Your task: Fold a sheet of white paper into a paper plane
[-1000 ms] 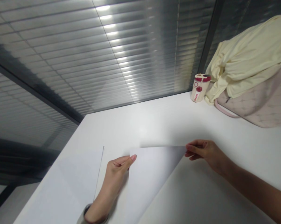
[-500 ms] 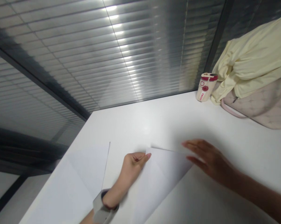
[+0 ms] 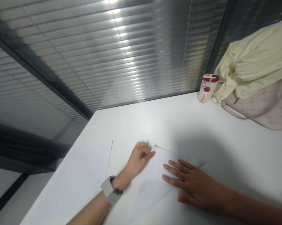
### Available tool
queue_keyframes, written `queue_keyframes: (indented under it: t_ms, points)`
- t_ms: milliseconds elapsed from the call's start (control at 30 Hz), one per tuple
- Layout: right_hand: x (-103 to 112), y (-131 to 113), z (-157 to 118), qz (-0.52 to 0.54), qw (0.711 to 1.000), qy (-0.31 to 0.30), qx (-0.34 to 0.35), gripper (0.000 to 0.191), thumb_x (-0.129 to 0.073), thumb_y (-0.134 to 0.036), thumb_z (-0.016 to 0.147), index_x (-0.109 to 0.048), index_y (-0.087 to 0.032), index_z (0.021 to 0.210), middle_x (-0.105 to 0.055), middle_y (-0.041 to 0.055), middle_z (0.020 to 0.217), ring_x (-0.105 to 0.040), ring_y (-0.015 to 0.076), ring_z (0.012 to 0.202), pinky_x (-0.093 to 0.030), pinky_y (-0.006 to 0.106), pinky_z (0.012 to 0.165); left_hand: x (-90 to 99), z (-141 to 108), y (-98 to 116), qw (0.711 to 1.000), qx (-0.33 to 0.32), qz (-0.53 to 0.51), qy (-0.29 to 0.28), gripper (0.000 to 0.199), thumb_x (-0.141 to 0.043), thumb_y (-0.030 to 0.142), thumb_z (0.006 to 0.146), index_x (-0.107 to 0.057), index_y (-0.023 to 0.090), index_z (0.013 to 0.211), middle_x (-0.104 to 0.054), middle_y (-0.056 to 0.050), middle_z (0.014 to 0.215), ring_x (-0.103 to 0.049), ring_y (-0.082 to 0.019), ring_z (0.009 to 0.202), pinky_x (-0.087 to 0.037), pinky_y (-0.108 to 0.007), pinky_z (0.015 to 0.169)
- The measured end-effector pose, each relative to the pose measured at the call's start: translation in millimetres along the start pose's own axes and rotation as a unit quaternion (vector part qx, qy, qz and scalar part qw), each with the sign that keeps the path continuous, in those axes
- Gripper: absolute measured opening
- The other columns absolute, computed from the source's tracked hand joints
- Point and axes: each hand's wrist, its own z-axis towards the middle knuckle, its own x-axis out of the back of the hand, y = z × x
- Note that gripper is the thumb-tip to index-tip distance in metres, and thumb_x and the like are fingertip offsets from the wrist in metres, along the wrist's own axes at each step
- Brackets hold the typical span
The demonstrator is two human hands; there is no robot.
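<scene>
A white sheet of paper (image 3: 152,184), folded over into a roughly triangular shape, lies on the white table (image 3: 131,125). My left hand (image 3: 139,157), with a grey watch (image 3: 111,190) on its wrist, pinches the paper's upper left edge between thumb and curled fingers. Flat on the right part of the same paper rests my right hand (image 3: 188,181), its fingers spread and pointing left. The paper's pointed right corner shows just beyond that hand.
Another white sheet (image 3: 77,178) lies on the table's left side, near the edge. At the back right stand a cream and red coffee cup (image 3: 208,88), a pale yellow garment (image 3: 258,59) and a pink quilted bag (image 3: 267,103). Blinds (image 3: 84,56) behind glass border the table's back.
My right hand has come down and left from beside the paper to lie on it, fingers now spread. My left hand keeps its pinch and sits slightly higher and further right.
</scene>
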Motion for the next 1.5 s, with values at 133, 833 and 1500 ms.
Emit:
queue_keyframes:
  t_ms: [133, 833, 1500]
  points:
    - [1.6, -1.6, 0.0, 0.000, 1.000, -0.006, 0.002, 0.057, -0.039, -0.051, 0.095, -0.025, -0.031, 0.147, -0.021, 0.0065, 0.154, -0.016, 0.0260, 0.142, -0.017, 0.049, 0.114, -1.4, 1.5, -4.0, 0.979, -0.075, 0.187, 0.011, 0.023, -0.050, 0.031, 0.088, -0.056, 0.020, 0.069, -0.055, -0.005, 0.086, -0.048, -0.022, 0.082, -0.040, -0.037, 0.076]
    - [3.5, -7.4, -7.0, -0.024, 0.999, 0.012, 0.025, 0.061, -0.042, -0.047, 0.095, -0.023, -0.024, 0.148, -0.025, 0.0046, 0.153, -0.018, 0.0228, 0.142, -0.016, 0.044, 0.116, -89.5, -134.2, 6.8, 0.853, -0.254, 0.444, 0.102, 0.079, -0.036, 0.066, 0.086, -0.041, 0.008, 0.139, -0.048, -0.016, 0.140, -0.037, -0.033, 0.132, -0.030, -0.042, 0.106]
    - [-15.1, -21.2, -31.2, -0.102, 0.991, 0.072, -0.053, 0.059, -0.045, -0.033, 0.095, -0.022, -0.029, 0.148, -0.030, 0.0007, 0.152, -0.030, 0.0234, 0.138, -0.030, 0.045, 0.111, -85.1, -136.5, 25.2, 0.852, -0.220, 0.466, 0.094, 0.071, -0.047, 0.056, 0.082, -0.046, 0.009, 0.135, -0.045, -0.015, 0.143, -0.034, -0.033, 0.133, -0.026, -0.044, 0.105]
